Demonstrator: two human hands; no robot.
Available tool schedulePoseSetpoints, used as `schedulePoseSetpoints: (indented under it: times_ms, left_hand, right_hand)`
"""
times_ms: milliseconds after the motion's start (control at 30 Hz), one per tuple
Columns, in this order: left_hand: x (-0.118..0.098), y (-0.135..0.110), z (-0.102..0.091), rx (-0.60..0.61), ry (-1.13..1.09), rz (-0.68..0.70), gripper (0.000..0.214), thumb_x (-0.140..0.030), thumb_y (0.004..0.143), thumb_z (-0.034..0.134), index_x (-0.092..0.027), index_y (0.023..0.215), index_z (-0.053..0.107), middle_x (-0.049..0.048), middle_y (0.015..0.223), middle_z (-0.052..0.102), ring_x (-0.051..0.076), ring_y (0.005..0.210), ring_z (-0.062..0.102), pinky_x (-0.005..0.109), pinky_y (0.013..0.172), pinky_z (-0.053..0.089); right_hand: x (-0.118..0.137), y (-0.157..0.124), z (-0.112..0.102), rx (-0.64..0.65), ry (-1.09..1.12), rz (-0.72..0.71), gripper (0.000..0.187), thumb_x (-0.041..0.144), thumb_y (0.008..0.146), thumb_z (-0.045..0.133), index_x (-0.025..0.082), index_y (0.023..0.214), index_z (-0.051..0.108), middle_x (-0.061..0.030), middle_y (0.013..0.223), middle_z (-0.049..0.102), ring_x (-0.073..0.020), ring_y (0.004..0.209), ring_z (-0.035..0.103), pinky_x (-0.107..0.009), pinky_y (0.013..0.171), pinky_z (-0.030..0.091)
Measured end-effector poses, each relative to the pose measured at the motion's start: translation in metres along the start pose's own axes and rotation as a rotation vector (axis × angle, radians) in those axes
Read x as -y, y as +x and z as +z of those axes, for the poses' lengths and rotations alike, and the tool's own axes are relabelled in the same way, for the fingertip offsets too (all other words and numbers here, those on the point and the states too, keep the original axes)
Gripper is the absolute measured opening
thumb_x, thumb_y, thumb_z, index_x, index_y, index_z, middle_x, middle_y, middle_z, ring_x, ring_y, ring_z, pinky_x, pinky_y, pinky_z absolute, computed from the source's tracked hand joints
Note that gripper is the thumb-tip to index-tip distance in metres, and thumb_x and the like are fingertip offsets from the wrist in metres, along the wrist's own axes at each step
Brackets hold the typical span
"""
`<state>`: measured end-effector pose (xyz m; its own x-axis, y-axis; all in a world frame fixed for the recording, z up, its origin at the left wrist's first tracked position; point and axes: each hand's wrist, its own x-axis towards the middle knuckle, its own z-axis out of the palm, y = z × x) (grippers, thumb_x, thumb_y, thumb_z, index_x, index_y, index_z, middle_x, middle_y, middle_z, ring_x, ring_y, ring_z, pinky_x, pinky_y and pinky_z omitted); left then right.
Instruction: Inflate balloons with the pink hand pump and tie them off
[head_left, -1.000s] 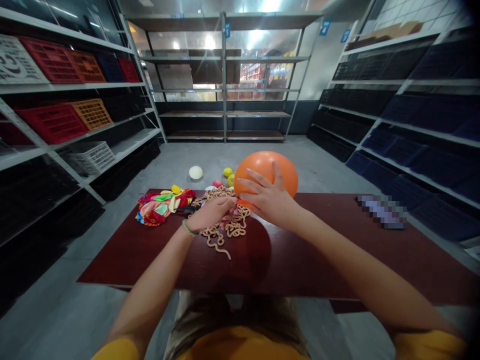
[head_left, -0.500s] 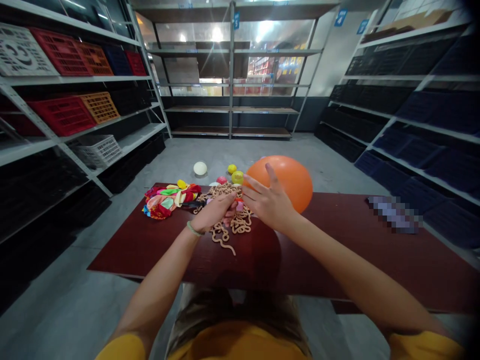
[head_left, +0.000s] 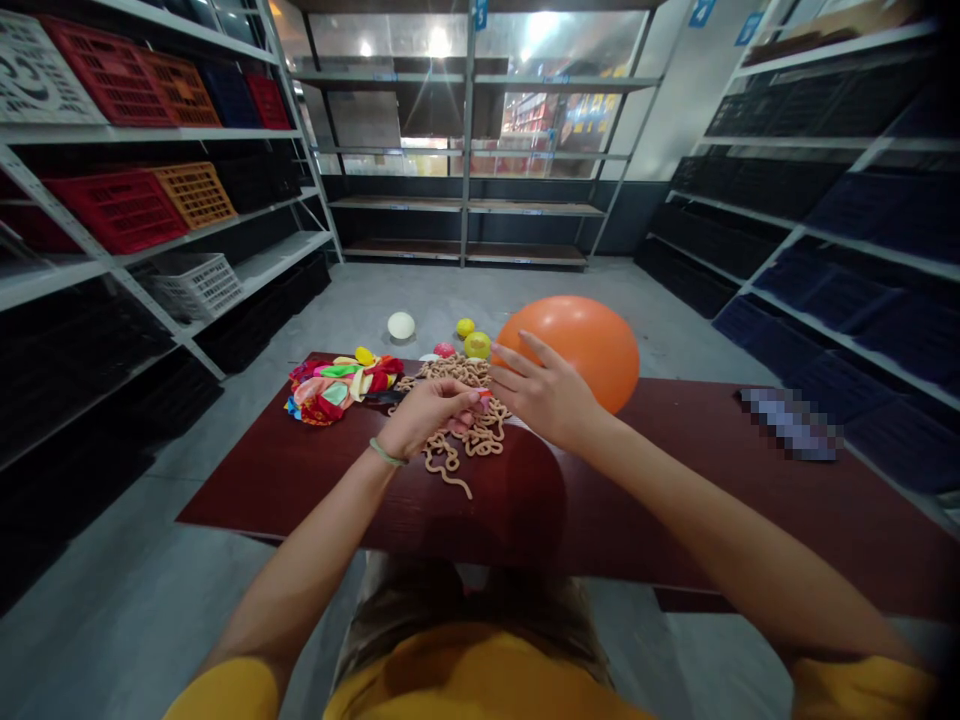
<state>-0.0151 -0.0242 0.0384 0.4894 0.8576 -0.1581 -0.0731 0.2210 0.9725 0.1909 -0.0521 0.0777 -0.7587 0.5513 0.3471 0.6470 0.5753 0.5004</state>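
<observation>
A large inflated orange balloon (head_left: 581, 345) is above the far side of the dark red table (head_left: 630, 520). My left hand (head_left: 431, 412), with a green band at the wrist, is closed in a pinch at the balloon's orange neck. A small pink bit shows by those fingertips, too small to name. My right hand (head_left: 551, 395) is open, its fingers stretched out against the near left side of the balloon; its thumb is hidden. Beneath my hands lies a tangled heap of beige cord (head_left: 487, 435), one loose end trailing towards me.
Limp, uninflated balloons (head_left: 337, 390) in many colours lie at the table's left. On the floor beyond are a white balloon (head_left: 401, 326) and yellow balloons (head_left: 477, 345). A blurred-out object (head_left: 791, 422) lies at the right. Shelves with crates (head_left: 112, 210) line the sides.
My right hand's fingers have come down and closer together beside the balloon. The balloon sits slightly further right in view. My left hand keeps its pinch, and the camera has tipped a little.
</observation>
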Motion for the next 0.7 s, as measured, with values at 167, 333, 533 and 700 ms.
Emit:
schedulePoseSetpoints:
  times_ms: [167,333,533,700]
  left_hand:
    - [0.005,-0.001,0.003,-0.081,0.059,0.107,0.027,-0.030,0.068,0.082,-0.013,0.075,0.062,-0.0012,0.066,0.062,0.007,0.054,0.051,0.018,0.052,0.041]
    - [0.008,-0.003,0.006,-0.076,0.031,0.145,0.030,-0.025,0.067,0.082,-0.015,0.073,0.054,-0.0042,0.067,0.058,0.007,0.058,0.050,0.019,0.055,0.038]
    - [0.013,-0.009,0.006,-0.075,-0.227,0.012,0.035,-0.026,0.065,0.086,-0.016,0.079,0.056,-0.0041,0.074,0.059,0.006,0.061,0.054,0.017,0.055,0.042]
    - [0.019,-0.014,0.004,-0.097,-0.464,-0.056,0.033,-0.026,0.066,0.088,-0.015,0.084,0.063,-0.0019,0.075,0.062,0.007,0.063,0.057,0.017,0.057,0.047]
  right_hand:
    - [0.002,0.000,0.003,0.043,0.041,-0.003,0.032,0.013,0.098,0.047,0.026,0.108,0.074,-0.0014,0.120,0.071,-0.0250,0.133,0.050,-0.053,0.120,0.028]
    - [0.005,0.002,0.007,0.011,0.015,-0.040,0.031,0.011,0.098,0.047,0.020,0.110,0.074,-0.0056,0.118,0.072,-0.0277,0.133,0.051,-0.054,0.118,0.030]
    - [0.006,-0.002,0.009,-0.014,-0.049,-0.047,0.031,0.013,0.099,0.046,0.023,0.108,0.073,-0.0017,0.118,0.072,-0.0251,0.131,0.053,-0.052,0.116,0.035]
    - [0.008,-0.002,0.009,-0.098,-0.090,-0.059,0.027,0.013,0.098,0.048,0.021,0.104,0.074,-0.0025,0.114,0.074,-0.0259,0.127,0.056,-0.053,0.112,0.039]
